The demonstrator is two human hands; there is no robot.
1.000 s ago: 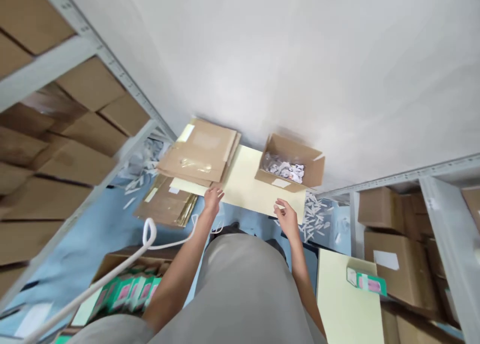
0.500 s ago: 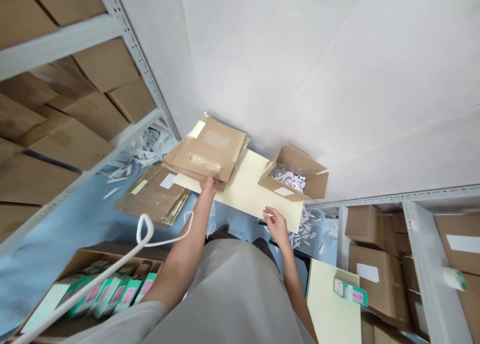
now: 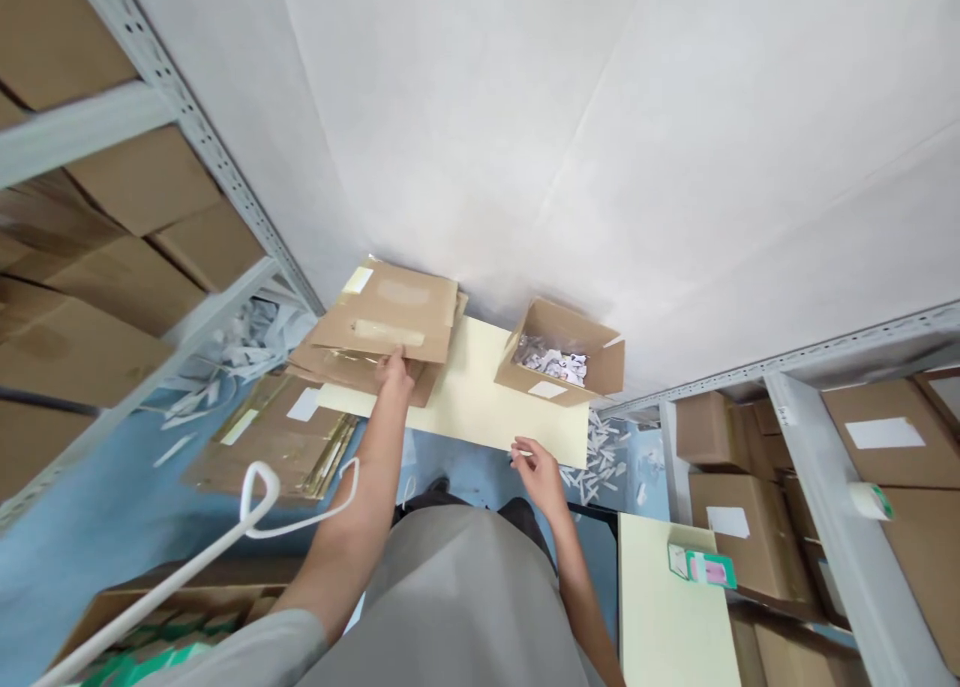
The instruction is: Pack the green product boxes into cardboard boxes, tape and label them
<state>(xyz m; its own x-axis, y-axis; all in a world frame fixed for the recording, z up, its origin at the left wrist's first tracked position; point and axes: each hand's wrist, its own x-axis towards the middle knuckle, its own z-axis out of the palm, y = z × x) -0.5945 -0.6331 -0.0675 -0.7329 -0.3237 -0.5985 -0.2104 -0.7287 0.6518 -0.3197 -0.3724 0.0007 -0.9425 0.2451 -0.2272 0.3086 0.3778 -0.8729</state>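
My left hand (image 3: 395, 375) is closed on the near edge of a flattened cardboard box (image 3: 401, 302), the top one of a small stack. Its near edge is raised, and a gap shows over the flattened cardboard (image 3: 345, 367) beneath. The stack lies on the left part of a pale yellow tabletop (image 3: 480, 397). By the table's front edge my right hand (image 3: 538, 475) hovers with its fingers loosely bent and apart, and no object shows in it. Beyond it stands an open cardboard box (image 3: 559, 387) with crumpled white paper pieces (image 3: 559, 362) inside.
More flattened cartons (image 3: 277, 432) rest low at the left. A white bent rod (image 3: 180, 567) crosses above a carton of green boxes (image 3: 157, 657). Shelves of brown boxes (image 3: 120, 307) flank both sides. A green-and-pink box (image 3: 703, 566) sits on a second yellow tabletop (image 3: 667, 617). White scraps (image 3: 600, 457) litter the floor.
My left hand has lifted the near edge of the top flattened box, widening the gap under it. My right hand has stayed near the table edge. The view has shifted somewhat.
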